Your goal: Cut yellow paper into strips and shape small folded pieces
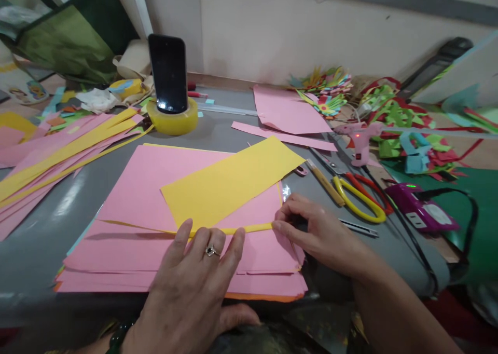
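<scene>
My left hand [192, 281] presses down, fingers apart, on the narrow yellow strip [254, 228] lying across the pink paper stack [136, 193], and my right hand [317, 232] pinches its right end!

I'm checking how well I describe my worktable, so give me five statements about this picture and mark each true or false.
1. The left hand rests on the narrow yellow paper strip. True.
2. The black rectangular smartphone lies flat on the table. False: it is propped up at the round yellow tape roll.
3. The fingers of the right hand are at the strip's right end. True.
4. A ring sits on the right hand. False: it is on the left hand.
5. The pink plastic glue gun lies left of the phone. False: it is to the phone's right.
</scene>
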`<state>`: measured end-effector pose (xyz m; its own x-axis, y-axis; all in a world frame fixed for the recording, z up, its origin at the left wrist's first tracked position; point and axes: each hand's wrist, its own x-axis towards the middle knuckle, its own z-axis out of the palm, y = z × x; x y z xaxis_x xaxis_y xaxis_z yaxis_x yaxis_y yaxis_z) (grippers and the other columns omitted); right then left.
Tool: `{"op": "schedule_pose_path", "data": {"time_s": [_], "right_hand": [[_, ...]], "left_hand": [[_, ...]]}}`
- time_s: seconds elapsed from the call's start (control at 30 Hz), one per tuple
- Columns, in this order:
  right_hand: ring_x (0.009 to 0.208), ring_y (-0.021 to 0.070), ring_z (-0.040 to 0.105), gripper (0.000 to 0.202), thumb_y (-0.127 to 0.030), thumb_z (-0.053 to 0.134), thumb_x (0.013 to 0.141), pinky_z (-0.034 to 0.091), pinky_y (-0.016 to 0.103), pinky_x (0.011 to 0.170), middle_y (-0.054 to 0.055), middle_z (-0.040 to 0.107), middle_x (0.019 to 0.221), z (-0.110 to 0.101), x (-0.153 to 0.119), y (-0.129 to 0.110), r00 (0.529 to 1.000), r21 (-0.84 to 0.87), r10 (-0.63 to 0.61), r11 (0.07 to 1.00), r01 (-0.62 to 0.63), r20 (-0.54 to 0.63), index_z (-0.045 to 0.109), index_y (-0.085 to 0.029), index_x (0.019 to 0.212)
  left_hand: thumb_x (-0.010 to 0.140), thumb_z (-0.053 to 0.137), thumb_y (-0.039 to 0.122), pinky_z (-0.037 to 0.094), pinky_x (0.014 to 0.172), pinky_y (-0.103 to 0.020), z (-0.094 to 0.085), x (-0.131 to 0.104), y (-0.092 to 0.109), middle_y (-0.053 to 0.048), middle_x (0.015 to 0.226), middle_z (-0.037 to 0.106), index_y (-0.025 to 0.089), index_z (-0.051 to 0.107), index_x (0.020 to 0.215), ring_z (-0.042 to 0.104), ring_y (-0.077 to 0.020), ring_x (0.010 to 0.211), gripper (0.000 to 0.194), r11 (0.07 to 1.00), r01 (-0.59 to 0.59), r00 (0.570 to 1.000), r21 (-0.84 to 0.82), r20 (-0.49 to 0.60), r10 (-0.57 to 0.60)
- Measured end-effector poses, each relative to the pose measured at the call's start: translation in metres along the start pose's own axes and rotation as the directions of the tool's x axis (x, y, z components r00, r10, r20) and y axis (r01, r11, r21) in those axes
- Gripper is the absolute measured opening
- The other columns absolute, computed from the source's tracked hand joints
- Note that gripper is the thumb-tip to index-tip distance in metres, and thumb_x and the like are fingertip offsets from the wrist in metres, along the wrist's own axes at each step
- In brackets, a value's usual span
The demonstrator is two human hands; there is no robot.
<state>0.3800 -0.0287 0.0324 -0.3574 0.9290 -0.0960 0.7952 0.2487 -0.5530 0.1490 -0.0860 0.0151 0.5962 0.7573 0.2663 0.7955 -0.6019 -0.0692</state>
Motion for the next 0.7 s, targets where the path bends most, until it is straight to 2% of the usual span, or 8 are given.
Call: {"op": "schedule_pose_path", "data": {"time_s": [0.13,0.23,0.33,0.4,0.5,0.63,0.7], "right_hand": [[0.071,0.0150,0.053,0.010,-0.027,0.053,0.084,0.043,0.029,0.065,0.002,0.058,0.078,-0.001,0.000,0.002,1.000,0.034,0.021,0.999,-0.021,0.000,0.055,-0.019,0.077],[0.075,0.0152,0.055,0.006,-0.025,0.051,0.085,0.045,0.030,0.068,0.002,0.060,0.083,-0.002,-0.001,0.004,1.000,0.101,0.026,0.995,-0.027,0.008,0.054,-0.020,0.085],[0.076,0.0155,0.056,0.007,-0.025,0.048,0.087,0.046,0.030,0.069,0.002,0.060,0.084,-0.003,-0.002,0.006,0.999,0.153,0.033,0.988,-0.038,0.031,0.053,-0.020,0.087],[0.076,0.0160,0.056,0.008,-0.025,0.048,0.086,0.046,0.030,0.068,0.002,0.061,0.084,-0.003,-0.002,0.008,0.999,0.168,0.035,0.985,-0.040,0.033,0.054,-0.020,0.087],[0.077,0.0170,0.056,0.010,-0.027,0.049,0.086,0.046,0.031,0.069,0.003,0.062,0.083,-0.002,0.000,0.011,0.999,0.181,0.025,0.983,-0.028,0.021,0.055,-0.019,0.087],[0.079,0.0178,0.058,0.011,-0.025,0.049,0.086,0.047,0.032,0.070,0.004,0.063,0.084,-0.001,0.001,0.016,1.000,0.175,-0.005,0.985,0.004,0.005,0.057,-0.018,0.088],[0.078,0.0176,0.057,0.013,-0.022,0.048,0.087,0.047,0.032,0.069,0.004,0.063,0.084,0.000,-0.001,0.015,0.996,0.114,-0.049,0.992,0.057,-0.074,0.060,-0.018,0.088]], "left_hand": [[0.061,0.051,0.080,0.031,0.097,-0.045,0.004,0.003,0.004,-0.016,0.118,0.059,0.007,0.058,0.122,0.050,-0.0305,0.102,0.095,0.997,-0.074,0.997,-0.002,-0.020,0.074],[0.060,0.052,0.080,0.038,0.090,-0.042,0.007,0.006,0.008,-0.018,0.113,0.061,-0.001,0.059,0.118,0.051,-0.0290,0.094,0.100,0.992,-0.120,0.993,-0.027,-0.012,0.120],[0.058,0.052,0.082,0.040,0.088,-0.043,0.007,0.010,0.011,-0.019,0.105,0.063,-0.004,0.059,0.116,0.052,-0.0283,0.087,0.104,0.994,-0.100,0.995,-0.045,-0.002,0.100],[0.057,0.051,0.083,0.042,0.084,-0.043,0.006,0.014,0.012,-0.017,0.100,0.064,-0.003,0.057,0.120,0.052,-0.0270,0.083,0.106,0.994,-0.087,0.996,-0.063,0.015,0.088],[0.059,0.046,0.084,0.045,0.075,-0.041,0.004,0.020,0.014,-0.013,0.097,0.062,0.005,0.049,0.130,0.051,-0.0256,0.081,0.106,0.993,-0.073,0.995,-0.097,0.058,0.079],[0.061,0.044,0.083,0.045,0.073,-0.042,0.001,0.025,0.015,-0.012,0.100,0.059,0.010,0.047,0.132,0.051,-0.0265,0.086,0.102,0.993,-0.044,0.993,-0.110,0.108,0.056],[0.061,0.045,0.082,0.044,0.074,-0.042,0.002,0.025,0.015,-0.012,0.101,0.058,0.010,0.046,0.133,0.051,-0.0265,0.087,0.102,0.992,-0.047,0.992,-0.114,0.113,0.060]]}}
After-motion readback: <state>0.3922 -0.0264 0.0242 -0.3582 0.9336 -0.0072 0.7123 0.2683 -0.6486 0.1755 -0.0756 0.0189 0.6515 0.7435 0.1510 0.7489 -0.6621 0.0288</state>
